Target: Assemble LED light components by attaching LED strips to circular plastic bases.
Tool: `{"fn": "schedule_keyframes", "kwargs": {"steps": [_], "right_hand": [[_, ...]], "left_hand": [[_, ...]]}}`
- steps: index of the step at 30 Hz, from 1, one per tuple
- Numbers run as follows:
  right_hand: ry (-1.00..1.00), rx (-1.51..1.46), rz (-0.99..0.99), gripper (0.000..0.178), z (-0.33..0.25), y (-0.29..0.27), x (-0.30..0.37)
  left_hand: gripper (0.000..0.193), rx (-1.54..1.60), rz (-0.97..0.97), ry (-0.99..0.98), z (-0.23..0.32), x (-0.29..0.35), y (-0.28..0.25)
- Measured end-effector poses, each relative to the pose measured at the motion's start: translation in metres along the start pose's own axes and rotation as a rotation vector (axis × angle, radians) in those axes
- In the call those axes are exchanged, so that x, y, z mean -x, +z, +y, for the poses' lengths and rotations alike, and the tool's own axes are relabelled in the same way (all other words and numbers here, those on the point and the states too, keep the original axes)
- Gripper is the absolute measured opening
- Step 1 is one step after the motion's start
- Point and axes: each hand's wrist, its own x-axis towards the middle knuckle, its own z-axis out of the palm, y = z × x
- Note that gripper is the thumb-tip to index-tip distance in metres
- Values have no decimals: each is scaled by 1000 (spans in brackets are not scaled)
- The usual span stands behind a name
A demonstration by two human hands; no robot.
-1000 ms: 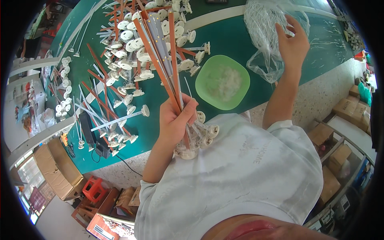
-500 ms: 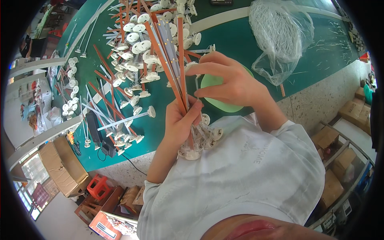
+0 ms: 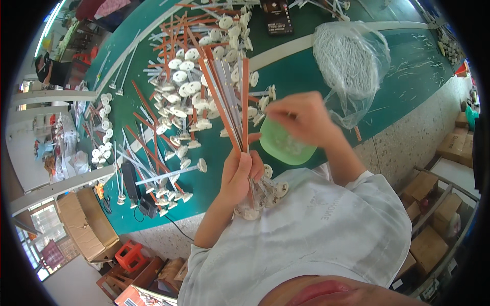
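My left hand [image 3: 239, 176] is closed around a bundle of narrow light strips [image 3: 231, 109], some with orange backs and some grey-white. The strips fan out upward from the fist. Below it, their round clear-white end caps [image 3: 265, 191] cluster against my shirt. My right hand [image 3: 305, 118] hovers above a light green bowl [image 3: 273, 142], apart from the bundle. Its fingers curl inward but are smeared by motion, so whether they hold anything is unclear. Small whitish pieces lie inside the bowl, partly covered by that hand.
A large pile of similar strips with round white caps [image 3: 181, 104] covers the green table's left-middle. At the right lies a clear plastic bag [image 3: 349, 71] of thin white wires. A black adapter [image 3: 131, 181] sits near the left edge, and a black device [image 3: 276, 18] at the far side.
My right hand has left the strips and moved right, over the green bowl. My left hand keeps its hold on the bundle. The whole view has shifted, with the table lower in the picture.
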Motion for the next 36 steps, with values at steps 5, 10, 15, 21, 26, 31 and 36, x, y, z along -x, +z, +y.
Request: {"fn": "schedule_keyframes", "kwargs": {"steps": [5, 10, 15, 21, 26, 31, 36], "right_hand": [[-96, -173, -278, 15, -24, 13, -3], [-52, -161, -192, 14, -30, 11, 0], [-213, -210, 21, 20, -43, 16, 10], [-416, -132, -156, 26, -61, -5, 5], [-775, 65, -186, 45, -86, -34, -18], [-759, 195, -350, 39, -97, -40, -25], [-752, -98, -385, 35, -98, -40, -29]], "left_hand": [[59, -41, 10, 93, 1, -4, 6], [45, 17, 46, 37, -5, -2, 4], [37, 7, 147, 64, -3, 2, 14], [40, -116, 77, 91, 5, 2, 21], [33, -725, 66, 336, 25, -1, 20], [22, -986, -160, 234, 64, 3, 12], [24, -1113, -280, 2, 108, 14, 32]]}}
